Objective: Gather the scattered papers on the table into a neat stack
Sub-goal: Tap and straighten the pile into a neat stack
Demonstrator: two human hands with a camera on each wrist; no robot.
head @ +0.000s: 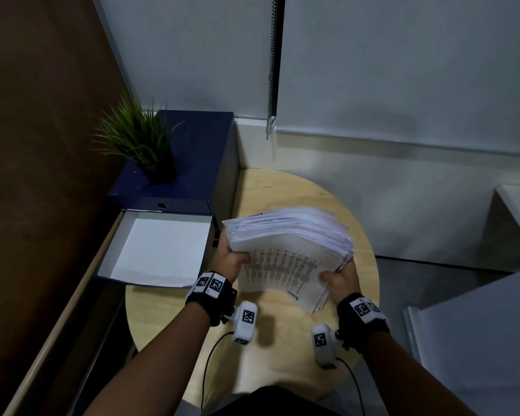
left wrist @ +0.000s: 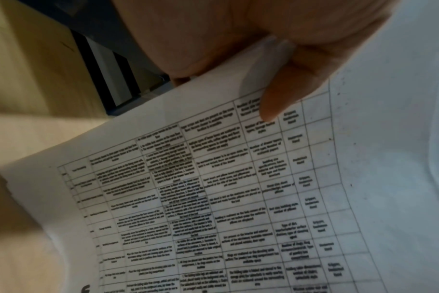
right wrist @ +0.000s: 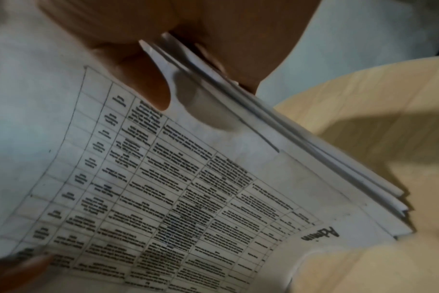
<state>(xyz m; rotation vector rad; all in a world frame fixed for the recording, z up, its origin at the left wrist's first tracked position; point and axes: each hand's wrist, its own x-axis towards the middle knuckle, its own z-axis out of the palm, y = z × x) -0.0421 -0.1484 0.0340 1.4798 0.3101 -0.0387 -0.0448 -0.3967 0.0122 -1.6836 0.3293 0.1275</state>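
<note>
A thick stack of white papers [head: 285,250] with a printed table on its near sheet is held up over the round wooden table [head: 270,349], its sheets fanned and uneven. My left hand [head: 231,259] grips the stack's left edge, thumb on the printed sheet [left wrist: 213,198]. My right hand [head: 339,277] grips the right edge, thumb on the front. In the right wrist view the stack [right wrist: 188,188] shows several offset sheet edges beside the thumb [right wrist: 148,87]. The left thumb [left wrist: 283,93] presses on the table print.
An open dark blue box [head: 159,244] with a white inside sits left of the table, its lid raised behind it. A potted grass plant [head: 141,139] stands on a blue cabinet. A white wall and a blind with a bead chain [head: 271,67] are behind.
</note>
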